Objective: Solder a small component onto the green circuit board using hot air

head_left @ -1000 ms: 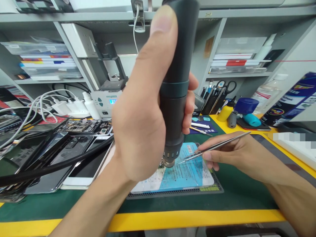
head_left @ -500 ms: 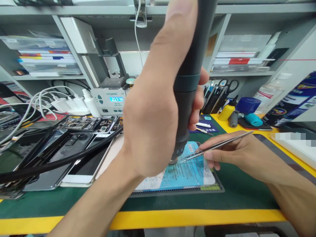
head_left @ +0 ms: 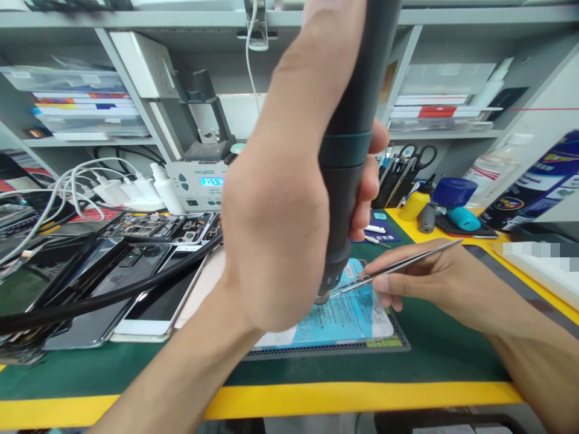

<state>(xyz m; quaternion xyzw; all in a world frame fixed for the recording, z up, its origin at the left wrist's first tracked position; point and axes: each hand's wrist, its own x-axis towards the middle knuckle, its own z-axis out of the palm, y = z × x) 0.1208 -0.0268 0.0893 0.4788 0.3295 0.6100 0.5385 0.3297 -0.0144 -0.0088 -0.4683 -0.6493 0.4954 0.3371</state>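
Note:
My left hand (head_left: 280, 205) is wrapped round the black handle of a hot air gun (head_left: 346, 157), held nearly upright with its metal nozzle pointing down. Just under the nozzle lies a blue and white printed packet (head_left: 348, 319), flat on a dark perforated mat (head_left: 402, 343). Between thumb and fingers, my right hand (head_left: 407, 277) pinches metal tweezers (head_left: 398, 264). Their tips reach close beside the nozzle, over the packet. Whether the tips grip anything is too small to tell, and my left hand hides part of the packet.
Several phones (head_left: 151, 295) lie at left, crossed by a thick black hose (head_left: 113, 298). Behind stands a grey station (head_left: 194, 187) with a lit display. A yellow bottle (head_left: 415, 204), a spray can (head_left: 534, 181) and a pen holder (head_left: 393, 181) stand at back right.
The hot air gun and my left hand have shifted slightly right, bringing the nozzle nearer the tweezer tips. My right hand and the tweezers stay almost in place.

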